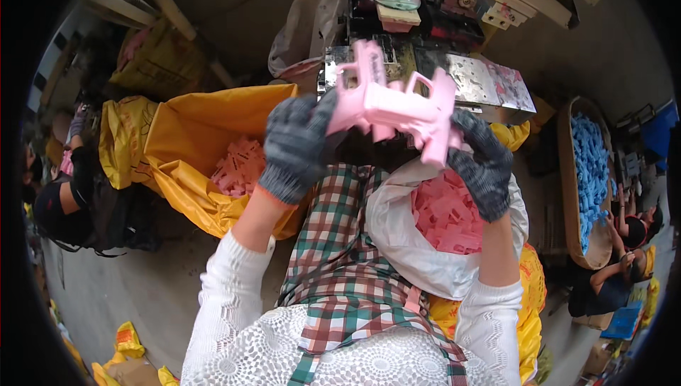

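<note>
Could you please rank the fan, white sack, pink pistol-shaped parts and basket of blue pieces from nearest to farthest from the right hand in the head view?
1. Pink pistol-shaped parts: up against the right hand.
2. White sack: just below.
3. Basket of blue pieces: off to the right.
4. Fan: far upper left.

Plastic parts [379,106]: between left hand [298,148] and right hand [484,166], before the machine.
Machine [489,81]: ahead, beyond both hands.
Left sack [213,120]: left of the lap [333,237], small pieces [242,166] inside.
Right sack [389,208]: right of the lap, more pieces [445,212] inside.
Basket [568,173]: far right, a heap [589,173] in it.
Fan [117,3]: far left, beyond the left sack.
</note>
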Motion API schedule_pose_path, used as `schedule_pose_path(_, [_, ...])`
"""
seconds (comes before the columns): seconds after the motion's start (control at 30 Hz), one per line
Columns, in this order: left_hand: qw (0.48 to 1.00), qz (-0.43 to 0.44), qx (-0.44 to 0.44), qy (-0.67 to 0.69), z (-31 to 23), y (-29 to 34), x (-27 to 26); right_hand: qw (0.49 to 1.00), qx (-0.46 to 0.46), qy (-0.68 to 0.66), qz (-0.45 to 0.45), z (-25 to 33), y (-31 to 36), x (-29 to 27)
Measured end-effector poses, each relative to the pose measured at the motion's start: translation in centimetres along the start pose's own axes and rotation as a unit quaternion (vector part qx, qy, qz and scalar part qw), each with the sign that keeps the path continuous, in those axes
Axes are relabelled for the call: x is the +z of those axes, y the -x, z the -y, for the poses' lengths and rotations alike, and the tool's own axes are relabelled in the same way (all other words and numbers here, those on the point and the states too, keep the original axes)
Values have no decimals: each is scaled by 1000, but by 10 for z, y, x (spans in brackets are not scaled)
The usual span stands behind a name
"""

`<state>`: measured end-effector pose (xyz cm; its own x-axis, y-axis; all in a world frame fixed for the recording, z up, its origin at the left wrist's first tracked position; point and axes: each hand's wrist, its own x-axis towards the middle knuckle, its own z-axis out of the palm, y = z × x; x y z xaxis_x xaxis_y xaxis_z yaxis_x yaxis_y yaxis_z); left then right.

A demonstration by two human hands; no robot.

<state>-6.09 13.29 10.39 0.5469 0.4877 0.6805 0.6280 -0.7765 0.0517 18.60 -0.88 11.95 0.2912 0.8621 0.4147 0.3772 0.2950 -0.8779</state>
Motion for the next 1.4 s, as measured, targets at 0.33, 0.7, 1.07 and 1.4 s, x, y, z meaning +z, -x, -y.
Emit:
schedule_pose_path(0.33, [928, 132, -251, -243, 106, 100, -48, 957, -134, 238, 100, -35, -106, 18])
schedule_pose_path(0.7, [988, 136, -72, 32, 64, 87, -2, 849, 255, 418, 199, -191, 108, -75])
schedule_pose_path(1.07, [935, 194, -47, 294, -18, 83, 6, 736, 242, 558, 297, -129, 120, -63])
schedule_pose_path(1.4, [687, 404, -201, 570, -88, 68, 33, 886, -183, 390, 171, 9, 50, -10])
